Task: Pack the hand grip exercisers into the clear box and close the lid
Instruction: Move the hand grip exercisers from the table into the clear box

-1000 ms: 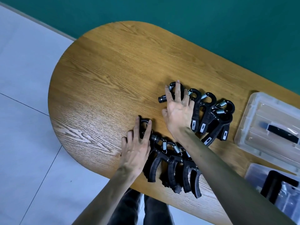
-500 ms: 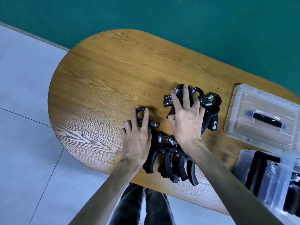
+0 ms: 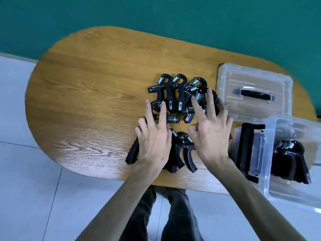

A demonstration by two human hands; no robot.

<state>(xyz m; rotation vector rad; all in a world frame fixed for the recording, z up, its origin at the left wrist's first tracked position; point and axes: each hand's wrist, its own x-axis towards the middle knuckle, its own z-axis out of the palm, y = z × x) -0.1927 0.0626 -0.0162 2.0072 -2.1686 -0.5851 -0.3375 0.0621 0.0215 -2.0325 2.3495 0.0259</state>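
Hand grip exercisers (image 3: 175,94) — black, clustered on wooden bench (image 3: 97,87). Left hand (image 3: 153,141) and right hand (image 3: 211,134) lay flat upon them, each grip apart. Clear box (image 3: 293,188) held some — lid (image 3: 254,92) off.

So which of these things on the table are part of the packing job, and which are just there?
Part of the job:
- hand grip exercisers heaped on the table
- clear box, some grips already inside
- lid with black handle, lying off the box
- left hand and right hand, spread over the grips

Just there:
- wooden table
- green wall
- tiled floor
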